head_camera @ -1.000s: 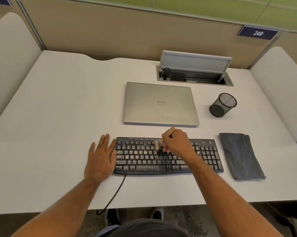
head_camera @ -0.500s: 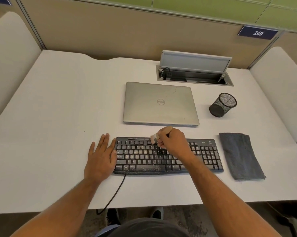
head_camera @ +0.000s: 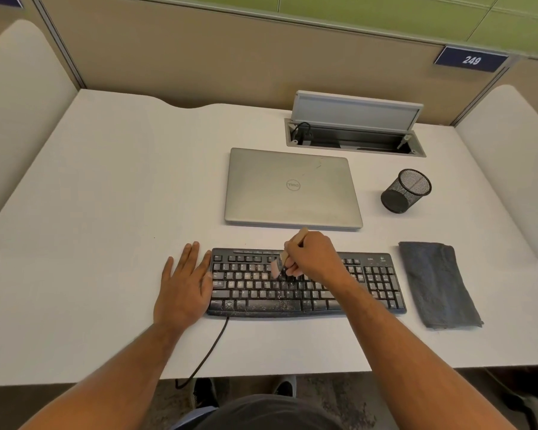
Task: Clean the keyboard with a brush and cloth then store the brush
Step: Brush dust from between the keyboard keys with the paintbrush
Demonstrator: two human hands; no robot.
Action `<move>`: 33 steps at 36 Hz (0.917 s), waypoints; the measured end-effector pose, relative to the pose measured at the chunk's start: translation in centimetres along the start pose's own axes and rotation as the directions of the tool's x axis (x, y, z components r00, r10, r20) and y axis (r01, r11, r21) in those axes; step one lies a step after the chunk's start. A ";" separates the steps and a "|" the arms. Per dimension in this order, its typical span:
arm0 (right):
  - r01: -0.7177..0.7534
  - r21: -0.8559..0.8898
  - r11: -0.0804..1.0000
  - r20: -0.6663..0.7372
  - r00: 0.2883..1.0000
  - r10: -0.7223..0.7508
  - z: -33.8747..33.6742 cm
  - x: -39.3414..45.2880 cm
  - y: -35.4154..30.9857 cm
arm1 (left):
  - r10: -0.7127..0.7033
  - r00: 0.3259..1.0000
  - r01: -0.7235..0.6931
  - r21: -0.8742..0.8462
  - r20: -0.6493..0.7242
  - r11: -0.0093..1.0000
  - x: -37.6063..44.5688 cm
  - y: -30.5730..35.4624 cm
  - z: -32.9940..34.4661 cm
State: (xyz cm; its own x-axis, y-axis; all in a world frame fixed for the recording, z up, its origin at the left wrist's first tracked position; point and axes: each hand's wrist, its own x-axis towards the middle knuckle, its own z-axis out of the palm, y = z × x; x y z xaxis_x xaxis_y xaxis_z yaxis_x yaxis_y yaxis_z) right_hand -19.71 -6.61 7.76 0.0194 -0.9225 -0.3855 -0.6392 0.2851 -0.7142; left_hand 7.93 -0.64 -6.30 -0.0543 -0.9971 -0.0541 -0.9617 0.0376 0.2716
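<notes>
Since half a second ago the right hand (head_camera: 312, 254) has slid a little down and to the right over the keys, carrying the brush (head_camera: 284, 260) from the top row onto the upper letter rows; the left hand has not shifted. That right hand is closed around the brush: the pale wooden handle sticks out above the knuckles, pointing away toward the laptop (head_camera: 292, 189), while the metal band and dark bristles come out below the fingers, to their left, with the tips down on the keys near the middle of the keyboard (head_camera: 255, 293). Pale dust and crumbs speckle the keys and the front edge. Left hand (head_camera: 185, 282) lies flat and open on the desk (head_camera: 91, 212), holding nothing, its side against the keyboard's left end. A folded grey cloth (head_camera: 436, 283) lies on the desk just right of the keyboard, untouched. Behind it, near the laptop's right side, stands a black mesh cup (head_camera: 405, 190).
</notes>
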 end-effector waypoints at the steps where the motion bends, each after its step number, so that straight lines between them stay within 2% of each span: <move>1: 0.009 0.013 1.000 -0.031 0.999 -0.008 0.0 0.0 0.0 | -0.001 1.000 0.001 -0.001 0.001 1.000 0.0 0.0 0.0; 4: 0.020 0.026 0.999 -0.095 0.995 -0.018 0.3 -0.1 0.1 | -0.003 1.000 0.003 -0.012 0.002 1.000 0.1 0.1 0.0; 9: -0.034 -0.010 0.999 0.012 0.999 0.034 0.1 -0.1 0.1 | -0.002 1.000 0.002 -0.011 0.006 1.000 0.0 0.0 -0.1; 14: 0.001 0.026 1.000 -0.100 0.995 0.001 0.3 -0.1 0.1 | -0.006 1.000 0.006 -0.013 0.006 1.000 0.1 0.0 0.0; 20: -0.030 0.007 1.000 0.012 0.999 0.030 0.2 -0.1 0.2 | -0.006 1.000 0.005 0.006 0.011 1.000 0.0 0.1 -0.1; 25: 0.051 0.084 0.995 -0.041 0.998 -0.048 0.7 -0.1 -0.3 | -0.007 1.000 0.007 0.006 0.012 1.000 0.1 0.1 -0.1; 33: -0.013 0.053 0.999 0.019 1.000 0.012 1.0 0.4 -0.4 | -0.001 1.000 0.000 0.008 0.002 1.000 0.0 0.0 0.0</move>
State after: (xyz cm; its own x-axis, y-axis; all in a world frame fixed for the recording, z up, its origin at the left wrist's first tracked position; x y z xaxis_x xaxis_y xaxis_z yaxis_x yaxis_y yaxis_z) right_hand -18.67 -6.80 7.31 0.0264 -0.9139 -0.4051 -0.5978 0.3104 -0.7391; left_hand 7.93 -0.68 -6.28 -0.0544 -0.9969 -0.0566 -0.9639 0.0377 0.2635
